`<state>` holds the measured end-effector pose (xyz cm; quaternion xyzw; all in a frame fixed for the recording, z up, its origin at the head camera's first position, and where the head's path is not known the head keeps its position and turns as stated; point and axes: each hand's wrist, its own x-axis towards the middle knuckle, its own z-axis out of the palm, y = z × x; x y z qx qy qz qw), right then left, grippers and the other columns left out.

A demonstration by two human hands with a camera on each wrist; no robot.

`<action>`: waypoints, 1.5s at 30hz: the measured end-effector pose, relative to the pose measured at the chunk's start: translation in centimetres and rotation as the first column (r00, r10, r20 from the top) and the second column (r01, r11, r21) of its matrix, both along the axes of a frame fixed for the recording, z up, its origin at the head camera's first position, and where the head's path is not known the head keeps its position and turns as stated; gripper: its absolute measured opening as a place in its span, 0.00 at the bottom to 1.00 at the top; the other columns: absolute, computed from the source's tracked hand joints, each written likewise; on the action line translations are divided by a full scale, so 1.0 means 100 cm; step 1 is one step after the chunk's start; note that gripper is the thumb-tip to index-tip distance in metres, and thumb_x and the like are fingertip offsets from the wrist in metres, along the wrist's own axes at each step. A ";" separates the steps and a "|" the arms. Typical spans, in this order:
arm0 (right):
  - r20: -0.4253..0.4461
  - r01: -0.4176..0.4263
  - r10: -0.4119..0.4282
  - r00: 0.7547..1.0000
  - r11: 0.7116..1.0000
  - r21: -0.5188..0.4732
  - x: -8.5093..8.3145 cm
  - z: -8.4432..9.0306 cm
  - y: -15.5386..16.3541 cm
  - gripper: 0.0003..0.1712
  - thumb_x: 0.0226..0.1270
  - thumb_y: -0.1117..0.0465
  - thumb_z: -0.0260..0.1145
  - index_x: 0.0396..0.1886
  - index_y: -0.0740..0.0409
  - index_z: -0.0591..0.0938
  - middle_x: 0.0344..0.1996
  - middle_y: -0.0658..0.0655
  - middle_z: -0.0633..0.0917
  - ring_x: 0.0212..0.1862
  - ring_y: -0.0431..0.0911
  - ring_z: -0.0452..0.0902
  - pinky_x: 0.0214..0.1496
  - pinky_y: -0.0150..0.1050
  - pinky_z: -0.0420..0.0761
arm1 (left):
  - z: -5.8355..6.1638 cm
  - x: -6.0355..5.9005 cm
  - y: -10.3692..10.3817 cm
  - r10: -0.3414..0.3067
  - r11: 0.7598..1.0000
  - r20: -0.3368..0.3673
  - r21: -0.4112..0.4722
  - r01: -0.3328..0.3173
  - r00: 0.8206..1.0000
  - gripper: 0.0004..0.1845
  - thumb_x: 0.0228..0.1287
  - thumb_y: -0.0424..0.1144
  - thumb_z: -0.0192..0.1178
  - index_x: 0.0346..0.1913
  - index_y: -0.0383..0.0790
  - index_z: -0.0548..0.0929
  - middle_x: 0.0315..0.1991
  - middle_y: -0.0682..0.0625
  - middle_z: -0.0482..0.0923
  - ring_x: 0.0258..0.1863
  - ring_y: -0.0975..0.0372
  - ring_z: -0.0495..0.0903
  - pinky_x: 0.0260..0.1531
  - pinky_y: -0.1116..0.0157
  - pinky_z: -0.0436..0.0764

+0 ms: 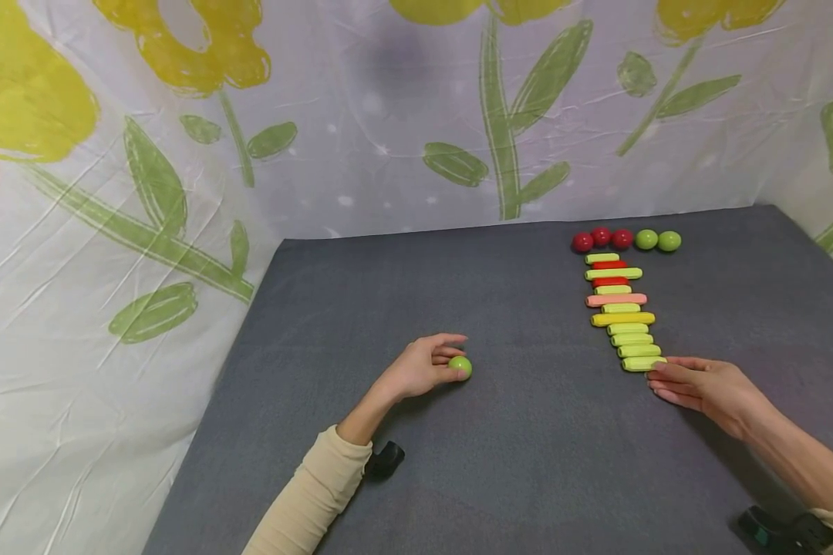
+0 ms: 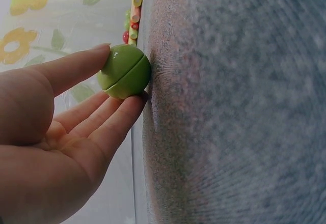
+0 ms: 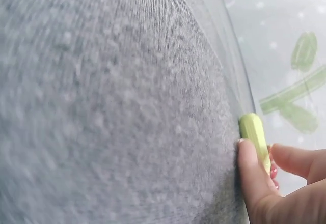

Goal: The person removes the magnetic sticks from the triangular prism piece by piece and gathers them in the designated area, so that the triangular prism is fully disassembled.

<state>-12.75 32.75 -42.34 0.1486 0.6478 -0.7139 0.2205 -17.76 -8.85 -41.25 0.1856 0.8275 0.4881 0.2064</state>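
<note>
My left hand [image 1: 426, 366] pinches a small green ball [image 1: 460, 367] between thumb and fingers, the ball resting on the grey table [image 1: 500, 447]. The left wrist view shows the green ball [image 2: 124, 72] held against the cloth by my left hand [image 2: 76, 107]. My right hand [image 1: 694, 383] lies with near-straight fingers at the near end of a column of coloured sticks [image 1: 623, 312], touching the nearest light-green stick [image 1: 642, 363]. In the right wrist view, a fingertip [image 3: 249, 163] lies against the light-green stick [image 3: 254, 135].
A row of red balls [image 1: 601, 238] and green balls [image 1: 657, 240] lies at the far end of the column. A flowered cloth backdrop [image 1: 180, 154] rises behind and left of the table. Black wrist straps [image 1: 385, 460] show near the sleeves.
</note>
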 end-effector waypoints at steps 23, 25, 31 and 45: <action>0.012 -0.075 0.077 0.997 0.990 -0.120 0.010 0.008 0.014 0.24 0.75 0.56 0.54 0.62 0.68 0.65 0.41 0.54 0.84 0.44 0.45 0.82 0.51 0.43 0.79 | 0.006 -0.010 0.010 -0.034 0.999 -0.095 -0.013 0.033 0.995 0.28 0.60 0.31 0.66 0.64 0.33 0.72 0.52 0.41 0.80 0.52 0.55 0.79 0.48 0.63 0.78; 0.008 -0.127 0.130 0.991 0.980 -0.152 0.009 0.006 0.016 0.17 0.76 0.56 0.54 0.56 0.61 0.74 0.42 0.54 0.84 0.46 0.46 0.82 0.52 0.43 0.79 | 0.007 -0.013 0.013 -0.039 0.998 -0.129 -0.054 0.032 0.991 0.28 0.60 0.33 0.66 0.63 0.34 0.73 0.51 0.44 0.81 0.52 0.56 0.79 0.48 0.62 0.78; -0.009 -0.257 0.265 0.964 0.927 -0.272 0.007 -0.002 0.018 0.15 0.78 0.56 0.50 0.47 0.49 0.83 0.47 0.55 0.83 0.50 0.47 0.80 0.55 0.43 0.77 | 0.006 -0.027 0.031 -0.075 0.988 -0.210 -0.150 0.044 0.975 0.26 0.61 0.37 0.66 0.62 0.38 0.75 0.50 0.49 0.82 0.51 0.57 0.79 0.50 0.59 0.76; 0.006 -0.248 0.255 0.967 0.942 -0.225 0.010 -0.009 0.013 0.16 0.77 0.56 0.52 0.54 0.56 0.80 0.46 0.56 0.84 0.49 0.46 0.81 0.54 0.42 0.77 | 0.008 -0.085 0.073 0.036 0.988 -0.248 -0.134 -0.071 0.968 0.25 0.64 0.42 0.64 0.62 0.39 0.75 0.52 0.45 0.80 0.46 0.58 0.80 0.37 0.65 0.81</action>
